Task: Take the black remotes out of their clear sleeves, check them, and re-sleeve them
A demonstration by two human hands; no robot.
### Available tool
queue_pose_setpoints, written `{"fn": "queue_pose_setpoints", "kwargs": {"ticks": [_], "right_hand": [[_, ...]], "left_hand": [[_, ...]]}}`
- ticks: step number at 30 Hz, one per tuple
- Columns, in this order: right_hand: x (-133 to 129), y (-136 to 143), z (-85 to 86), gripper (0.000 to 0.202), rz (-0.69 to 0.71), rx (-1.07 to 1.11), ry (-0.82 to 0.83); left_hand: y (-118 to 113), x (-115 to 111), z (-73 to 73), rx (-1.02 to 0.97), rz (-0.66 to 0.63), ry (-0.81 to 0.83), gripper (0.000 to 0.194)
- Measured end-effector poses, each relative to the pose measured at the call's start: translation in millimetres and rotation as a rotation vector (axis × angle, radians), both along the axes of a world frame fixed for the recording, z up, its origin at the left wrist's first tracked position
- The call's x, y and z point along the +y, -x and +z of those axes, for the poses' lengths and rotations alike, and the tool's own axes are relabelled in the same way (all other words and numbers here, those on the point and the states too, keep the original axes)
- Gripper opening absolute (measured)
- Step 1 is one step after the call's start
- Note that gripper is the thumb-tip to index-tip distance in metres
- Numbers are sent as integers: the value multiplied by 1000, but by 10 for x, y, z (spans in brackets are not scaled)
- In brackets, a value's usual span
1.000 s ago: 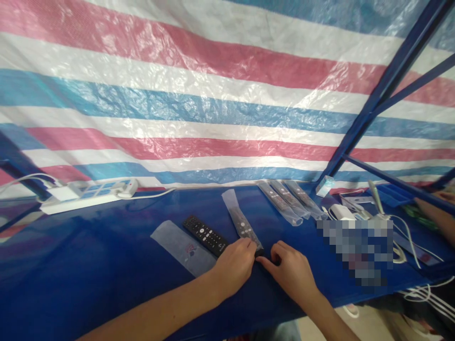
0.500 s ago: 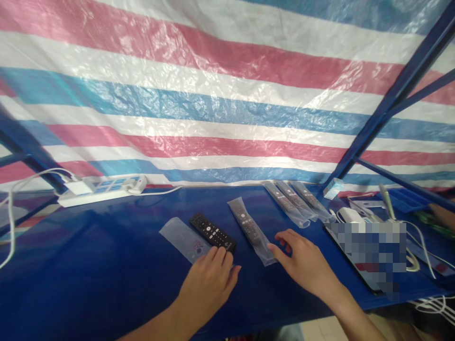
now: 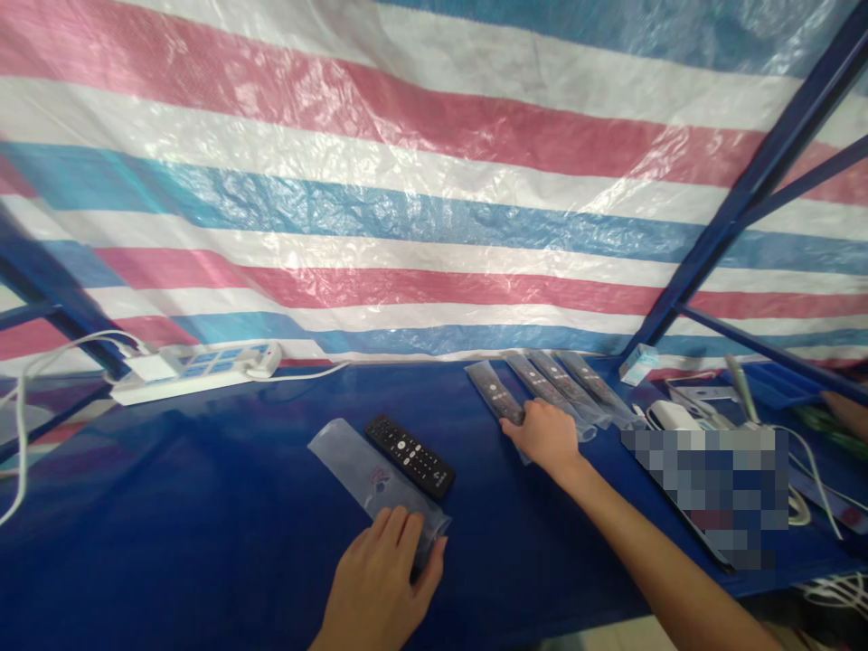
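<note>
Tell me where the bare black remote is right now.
In the head view the bare black remote lies centre-left on the blue table, beside the empty clear sleeve under the left hand.

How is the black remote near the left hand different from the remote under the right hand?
The bare remote lies uncovered beside an empty sleeve; the bagged remote sits inside a clear plastic sleeve. No hand touches the bare remote, as the left hand rests on the empty sleeve, while the right hand rests on the bagged remote. Both are dark, slim and flat on the blue table.
</note>
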State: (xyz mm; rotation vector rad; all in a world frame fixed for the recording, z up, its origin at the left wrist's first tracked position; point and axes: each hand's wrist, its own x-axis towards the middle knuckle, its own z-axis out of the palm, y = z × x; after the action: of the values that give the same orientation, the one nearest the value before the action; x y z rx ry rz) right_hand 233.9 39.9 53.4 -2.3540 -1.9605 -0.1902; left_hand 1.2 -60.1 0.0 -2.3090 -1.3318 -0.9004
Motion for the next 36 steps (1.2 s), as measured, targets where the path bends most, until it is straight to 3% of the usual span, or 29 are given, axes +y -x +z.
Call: {"fn": "queue_pose_setpoints", "kwargs": {"ticks": [3, 6, 9, 11, 13, 19, 23, 25, 29, 32, 36], "right_hand": [[121, -119, 38, 41, -47, -15, -12], [67, -67, 70, 43, -31, -55, -78], [-145, 161, 86, 45, 135, -9, -126], [-307, 364, 87, 44, 363, 131, -2], [-427, 564, 79, 46, 489, 181, 79], [-446, 846, 40, 40, 562, 131, 138], [-461, 645, 34, 33, 445, 111, 145], [-526, 455, 29, 31, 370, 98, 154], [-742, 36, 7, 29, 244, 95, 148], [-947, -211, -1, 26, 216, 132, 95], [-1245, -393, 2, 27, 247, 196, 13]], "left_hand": [[5, -6, 3, -8, -1, 8, 24], [19, -12, -5, -10, 13, 34, 26], [47, -18, -6, -4, 29, 58, 28], [73, -29, -1, 7, 36, 62, 31], [103, -44, 0, 24, 45, 51, 33], [195, -73, -79, 163, 55, 60, 39], [169, -23, -65, 279, 102, 291, 26], [102, 25, 32, 312, 135, 462, 24], [-84, 154, 322, 366, 115, 713, 37], [-194, 287, 471, 392, 66, 779, 35], [-259, 493, 492, 393, 31, 750, 29]]}}
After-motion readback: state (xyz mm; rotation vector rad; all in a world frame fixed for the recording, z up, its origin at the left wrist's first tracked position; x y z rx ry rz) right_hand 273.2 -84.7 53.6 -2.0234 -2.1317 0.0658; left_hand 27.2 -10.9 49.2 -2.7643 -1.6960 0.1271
